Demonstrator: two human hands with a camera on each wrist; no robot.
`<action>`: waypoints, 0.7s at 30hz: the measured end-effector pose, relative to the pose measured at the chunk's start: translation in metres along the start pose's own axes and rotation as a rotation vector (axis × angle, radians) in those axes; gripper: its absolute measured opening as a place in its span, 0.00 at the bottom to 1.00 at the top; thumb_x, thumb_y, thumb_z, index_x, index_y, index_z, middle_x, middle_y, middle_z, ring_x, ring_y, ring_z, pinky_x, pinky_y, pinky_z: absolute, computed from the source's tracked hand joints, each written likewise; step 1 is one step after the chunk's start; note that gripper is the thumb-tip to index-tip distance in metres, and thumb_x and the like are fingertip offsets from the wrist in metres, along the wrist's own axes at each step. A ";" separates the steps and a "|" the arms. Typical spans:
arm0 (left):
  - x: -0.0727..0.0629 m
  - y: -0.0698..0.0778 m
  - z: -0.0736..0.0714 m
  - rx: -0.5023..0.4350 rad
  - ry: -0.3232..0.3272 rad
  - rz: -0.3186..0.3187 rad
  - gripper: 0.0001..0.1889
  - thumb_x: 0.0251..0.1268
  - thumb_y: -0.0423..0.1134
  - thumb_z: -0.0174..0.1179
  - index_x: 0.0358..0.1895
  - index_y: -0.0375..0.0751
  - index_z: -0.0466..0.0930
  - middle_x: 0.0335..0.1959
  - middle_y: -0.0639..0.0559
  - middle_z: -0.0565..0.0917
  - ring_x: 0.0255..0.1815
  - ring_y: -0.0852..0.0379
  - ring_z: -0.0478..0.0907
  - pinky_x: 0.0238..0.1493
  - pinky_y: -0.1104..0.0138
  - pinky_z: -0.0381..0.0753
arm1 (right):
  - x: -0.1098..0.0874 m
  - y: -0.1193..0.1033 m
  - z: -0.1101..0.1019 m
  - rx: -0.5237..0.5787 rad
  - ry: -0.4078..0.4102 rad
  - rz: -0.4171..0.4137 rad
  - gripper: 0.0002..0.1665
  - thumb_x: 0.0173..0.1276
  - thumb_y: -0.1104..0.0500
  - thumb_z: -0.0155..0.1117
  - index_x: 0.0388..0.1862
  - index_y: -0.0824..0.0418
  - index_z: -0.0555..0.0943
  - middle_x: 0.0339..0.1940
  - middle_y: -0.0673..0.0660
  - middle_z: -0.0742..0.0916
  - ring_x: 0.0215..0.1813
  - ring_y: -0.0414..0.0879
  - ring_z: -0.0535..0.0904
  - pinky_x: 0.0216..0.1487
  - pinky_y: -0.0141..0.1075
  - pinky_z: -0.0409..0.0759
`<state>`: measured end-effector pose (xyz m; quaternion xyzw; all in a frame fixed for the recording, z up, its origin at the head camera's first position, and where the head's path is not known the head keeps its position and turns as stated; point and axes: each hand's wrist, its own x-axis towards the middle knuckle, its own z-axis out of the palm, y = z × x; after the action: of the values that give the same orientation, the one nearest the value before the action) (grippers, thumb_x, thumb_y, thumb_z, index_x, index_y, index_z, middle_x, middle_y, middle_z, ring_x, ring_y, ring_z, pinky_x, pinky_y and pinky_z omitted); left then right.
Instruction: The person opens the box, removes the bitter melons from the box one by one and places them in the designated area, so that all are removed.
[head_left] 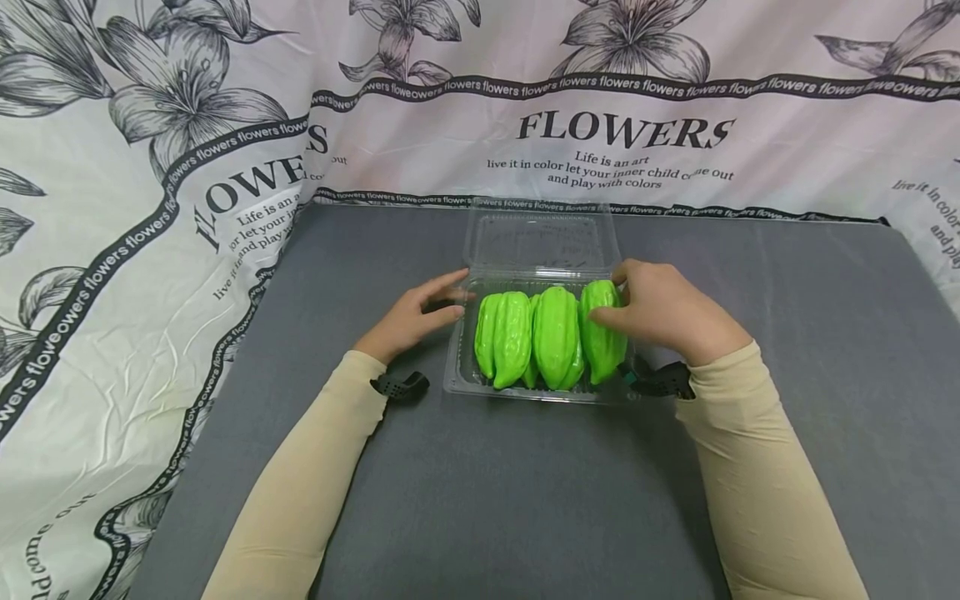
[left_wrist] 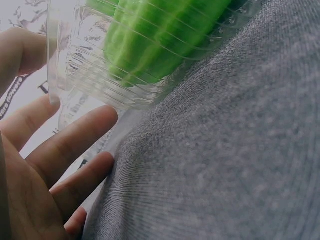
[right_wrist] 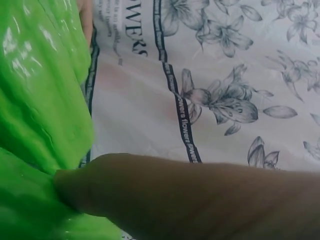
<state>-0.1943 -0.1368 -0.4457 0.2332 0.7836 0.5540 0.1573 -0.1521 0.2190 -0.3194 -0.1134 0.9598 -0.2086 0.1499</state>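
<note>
Three glossy green ribbed fruits, shaped like star fruit, lie side by side in a clear plastic clamshell box (head_left: 465, 379): a left fruit (head_left: 512, 337), a middle fruit (head_left: 556, 337) and a right fruit (head_left: 602, 354). My right hand (head_left: 667, 308) grips the right fruit at its upper part, thumb on the near face and fingers at the far right side. In the right wrist view the thumb presses on the glossy green skin (right_wrist: 40, 100). My left hand (head_left: 412, 317) is at the box's left wall, fingers loosely spread, fingertips right at the rim (left_wrist: 52, 65).
The box's clear lid (head_left: 542, 237) stands folded back toward the rear. Under everything is a grey cloth-covered table (head_left: 510, 500). A white cloth with flower prints and lettering (head_left: 420, 158) hangs behind and along the left. Black wrist straps (head_left: 401, 385) are on both arms.
</note>
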 end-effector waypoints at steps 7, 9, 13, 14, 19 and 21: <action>0.000 -0.001 -0.001 0.008 -0.002 0.011 0.34 0.80 0.42 0.60 0.84 0.51 0.60 0.69 0.42 0.81 0.76 0.44 0.70 0.72 0.42 0.72 | -0.002 0.005 -0.007 0.062 0.054 0.019 0.39 0.73 0.47 0.66 0.67 0.78 0.74 0.53 0.74 0.87 0.50 0.63 0.85 0.50 0.58 0.82; 0.001 -0.001 0.000 0.010 -0.001 0.011 0.34 0.80 0.41 0.60 0.84 0.51 0.60 0.69 0.42 0.81 0.76 0.45 0.71 0.72 0.42 0.72 | -0.003 0.007 -0.008 0.075 0.078 0.022 0.39 0.75 0.46 0.65 0.68 0.78 0.73 0.54 0.75 0.86 0.51 0.64 0.84 0.50 0.59 0.82; 0.001 -0.002 -0.001 0.007 -0.004 0.008 0.34 0.80 0.41 0.59 0.84 0.51 0.60 0.69 0.42 0.81 0.76 0.45 0.70 0.72 0.42 0.72 | -0.003 0.010 -0.010 0.083 0.128 0.012 0.39 0.76 0.46 0.63 0.70 0.77 0.73 0.56 0.76 0.85 0.53 0.66 0.84 0.51 0.61 0.82; 0.001 -0.002 -0.001 0.004 -0.005 0.009 0.34 0.80 0.41 0.59 0.84 0.50 0.60 0.69 0.42 0.81 0.76 0.44 0.70 0.72 0.42 0.72 | -0.003 0.011 -0.011 0.085 0.145 0.007 0.38 0.76 0.47 0.63 0.70 0.76 0.74 0.56 0.76 0.85 0.53 0.66 0.84 0.51 0.61 0.82; 0.001 -0.002 -0.001 -0.001 -0.007 0.016 0.34 0.80 0.40 0.59 0.84 0.49 0.60 0.69 0.41 0.81 0.77 0.44 0.70 0.72 0.41 0.72 | -0.002 0.014 -0.012 0.109 0.236 -0.013 0.34 0.76 0.50 0.63 0.70 0.73 0.76 0.52 0.73 0.87 0.52 0.65 0.85 0.50 0.59 0.83; 0.001 -0.002 -0.001 -0.002 -0.007 0.018 0.34 0.80 0.39 0.59 0.84 0.48 0.60 0.69 0.41 0.81 0.77 0.44 0.70 0.72 0.41 0.72 | -0.001 0.016 -0.013 0.122 0.263 -0.012 0.33 0.76 0.50 0.63 0.70 0.72 0.77 0.52 0.72 0.87 0.52 0.64 0.85 0.49 0.58 0.83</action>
<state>-0.1954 -0.1374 -0.4471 0.2422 0.7804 0.5552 0.1551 -0.1575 0.2378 -0.3149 -0.0815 0.9560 -0.2805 0.0282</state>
